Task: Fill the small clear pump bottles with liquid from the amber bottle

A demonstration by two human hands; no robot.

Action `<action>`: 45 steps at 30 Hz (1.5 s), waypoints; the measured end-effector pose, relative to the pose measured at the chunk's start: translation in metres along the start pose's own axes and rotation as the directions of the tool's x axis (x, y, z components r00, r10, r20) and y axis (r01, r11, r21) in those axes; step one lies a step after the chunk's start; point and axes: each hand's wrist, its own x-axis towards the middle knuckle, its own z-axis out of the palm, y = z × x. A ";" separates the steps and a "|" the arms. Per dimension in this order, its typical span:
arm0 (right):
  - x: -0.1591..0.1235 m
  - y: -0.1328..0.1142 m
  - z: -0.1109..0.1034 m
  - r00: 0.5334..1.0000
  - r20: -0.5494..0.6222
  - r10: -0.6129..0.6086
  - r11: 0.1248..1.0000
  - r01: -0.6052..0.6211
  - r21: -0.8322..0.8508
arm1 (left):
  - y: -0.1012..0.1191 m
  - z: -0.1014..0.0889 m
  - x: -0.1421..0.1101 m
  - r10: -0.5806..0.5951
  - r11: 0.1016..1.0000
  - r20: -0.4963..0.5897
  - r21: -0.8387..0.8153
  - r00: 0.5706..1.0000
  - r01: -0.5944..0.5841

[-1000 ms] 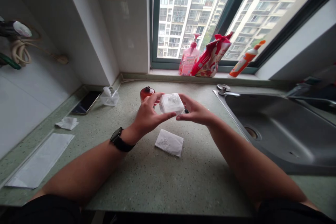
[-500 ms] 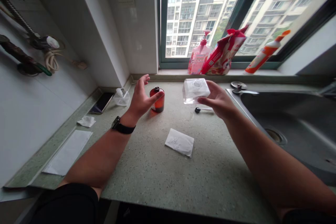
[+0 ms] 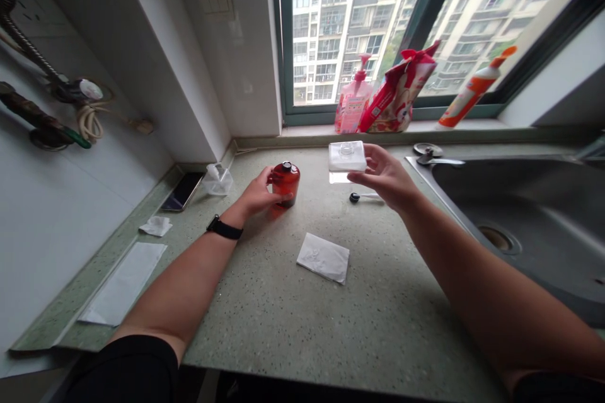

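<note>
No brand can be read anywhere. On the sill, the pink pump bottle has a pale label with print too small to make out; the shiny red bag, tied or gathered at its top, carries a small square code and a cartoon-like figure; the orange-and-white bottle leans, its orange cap uppermost, its markings too blurred to read.

The left hand is closed around the side of a rounded, see-through amber bottle with a short dark neck, upright toward the back of the worktop. The right hand grips the right side of a boxy clear container, smooth and glossy, with a round raised form on top, held above the worktop's back part. Below it lies a slim pale-handled tool with a round black end.

Near the worktop's middle is a folded white paper, its surface wrinkled. Along the left edge are a long flat white sheet, a crumpled tissue, a dark-screened phone and, just beside the phone, a small clear cup with white material in it. The brushed-metal sink takes up the right side.
</note>
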 end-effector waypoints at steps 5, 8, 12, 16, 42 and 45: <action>0.004 0.003 -0.009 0.999 -0.033 -0.018 1.000 0.017 -0.021 | 0.012 0.020 -0.009 0.122 0.986 -0.035 0.116 0.992 -0.117; 0.006 0.005 -0.013 0.998 -0.055 -0.024 0.999 0.022 -0.032 | 0.016 0.031 -0.014 0.177 0.978 -0.041 0.123 0.983 -0.171; 0.007 0.009 -0.014 0.998 -0.070 -0.003 0.999 -0.001 -0.047 | 0.017 0.042 -0.020 0.183 0.975 0.008 0.123 0.983 -0.183; 0.007 0.011 -0.013 0.998 -0.059 0.017 0.996 -0.022 -0.087 | 0.015 0.046 -0.023 0.166 0.978 0.033 0.125 0.986 -0.169; 0.004 0.025 -0.016 0.992 0.037 -0.120 0.940 0.125 -0.316 | 0.030 0.044 -0.024 0.242 0.870 -0.152 0.472 0.958 -0.145; 0.003 0.025 -0.016 0.991 0.085 -0.106 0.935 0.128 -0.331 | 0.037 0.040 -0.024 0.262 0.804 -0.125 0.577 0.957 -0.145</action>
